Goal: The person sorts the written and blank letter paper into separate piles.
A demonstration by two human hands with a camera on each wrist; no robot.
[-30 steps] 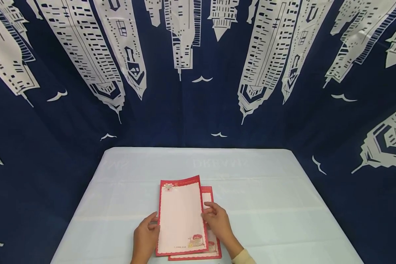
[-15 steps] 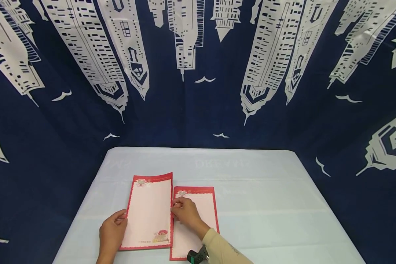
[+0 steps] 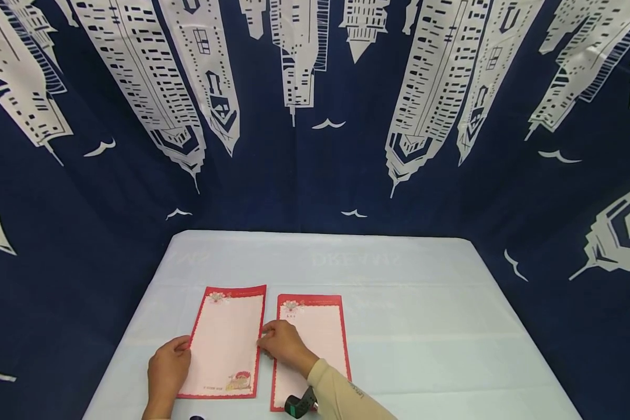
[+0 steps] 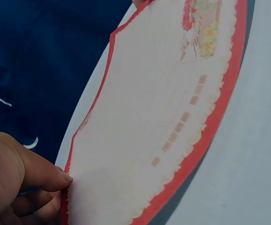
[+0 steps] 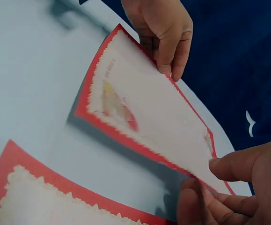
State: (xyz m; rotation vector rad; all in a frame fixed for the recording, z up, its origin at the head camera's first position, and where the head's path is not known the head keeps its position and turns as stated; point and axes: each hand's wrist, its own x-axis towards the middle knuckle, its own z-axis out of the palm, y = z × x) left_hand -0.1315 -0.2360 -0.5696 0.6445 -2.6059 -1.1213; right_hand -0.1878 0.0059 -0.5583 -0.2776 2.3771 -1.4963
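A sheet of letter paper (image 3: pixel 223 344) with a red border, a flower print at its top left and a small coloured picture at its lower right is held at both long sides. My left hand (image 3: pixel 169 370) pinches its left edge between thumb and fingers. At the opposite edge my right hand (image 3: pixel 287 344) pinches it. In the right wrist view the held sheet (image 5: pixel 144 103) bends slightly, and its near corner stands above the table over a shadow. A second, matching sheet (image 3: pixel 320 326) lies flat to the right, partly covered by my right hand and sleeve.
The white table (image 3: pixel 425 326) extends to the right of and beyond the sheets. Behind it hangs a dark blue cloth (image 3: pixel 341 169) printed with white buildings and birds. A black wrist device (image 3: pixel 300 403) overlaps the lower part of the second sheet.
Both hands have carried the upper sheet to the left, off the second one, and it now sits slightly lower in view. The second sheet has come into view beside it.
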